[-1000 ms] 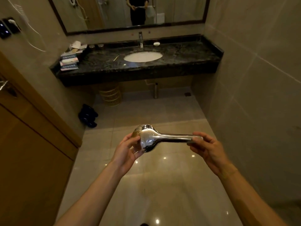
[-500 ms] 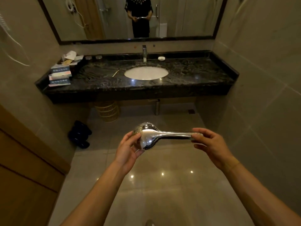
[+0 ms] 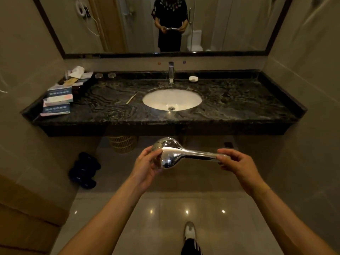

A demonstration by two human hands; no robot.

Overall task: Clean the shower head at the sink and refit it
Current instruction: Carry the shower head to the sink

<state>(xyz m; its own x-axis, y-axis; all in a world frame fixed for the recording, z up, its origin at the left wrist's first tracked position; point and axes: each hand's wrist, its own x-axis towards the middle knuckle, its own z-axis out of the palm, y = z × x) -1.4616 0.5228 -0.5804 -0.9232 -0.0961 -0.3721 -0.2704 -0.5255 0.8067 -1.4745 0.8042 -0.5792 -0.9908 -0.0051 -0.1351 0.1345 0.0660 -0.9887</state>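
Note:
A chrome shower head (image 3: 176,154) lies level in front of me, held at both ends below the counter's front edge. My left hand (image 3: 147,166) cups its round head and my right hand (image 3: 237,164) grips the end of its handle. No hose is attached to it. Ahead, a white oval sink (image 3: 172,99) sits in a black marble counter (image 3: 239,107), with a chrome tap (image 3: 171,72) behind the basin.
Tissue packs (image 3: 57,102) and sachets crowd the counter's left end; a thin stick (image 3: 131,98) lies left of the sink, a white soap dish (image 3: 193,78) by the tap. A wicker bin (image 3: 123,143) and dark slippers (image 3: 84,170) are on the floor. Tiled walls close both sides.
I have walked closer to the counter, so the sink looms larger. Both hands keep the same hold on the shower head.

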